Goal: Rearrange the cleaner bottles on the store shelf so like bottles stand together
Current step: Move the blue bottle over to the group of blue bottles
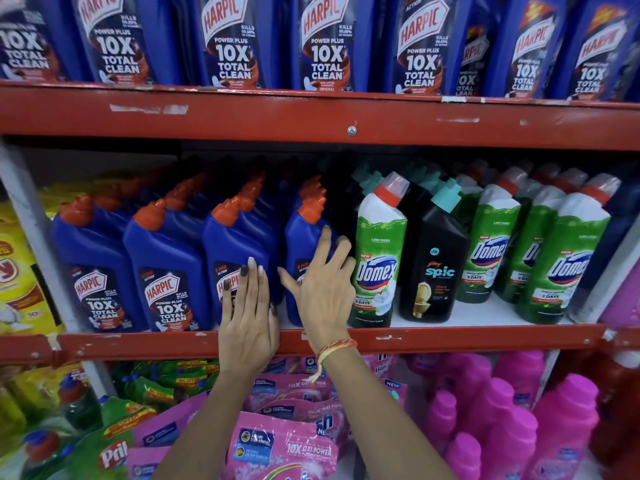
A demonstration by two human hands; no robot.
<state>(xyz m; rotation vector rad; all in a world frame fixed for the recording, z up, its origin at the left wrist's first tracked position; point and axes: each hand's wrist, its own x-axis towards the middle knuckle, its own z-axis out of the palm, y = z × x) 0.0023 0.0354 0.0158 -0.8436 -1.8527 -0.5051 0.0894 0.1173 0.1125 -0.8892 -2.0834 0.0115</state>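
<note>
On the middle shelf stand rows of blue Harpic bottles point(169, 268) with orange caps at the left. My left hand point(247, 317) lies flat against the third blue Harpic bottle point(235, 237). My right hand point(323, 289) rests with spread fingers on the fourth blue Harpic bottle point(304, 233). To its right stands a green Domex bottle point(379, 258), then a black Spic bottle point(434, 268) with a teal cap, then more green Domex bottles point(568, 265). Neither hand is closed around a bottle.
The red shelf edge point(450, 337) runs below the bottles, and another red shelf beam point(311, 116) hangs above. Large blue Harpic bottles point(325, 43) fill the top shelf. Pink pouches point(284, 441), pink bottles point(512, 427) and green bottles point(104, 445) crowd the lower shelf.
</note>
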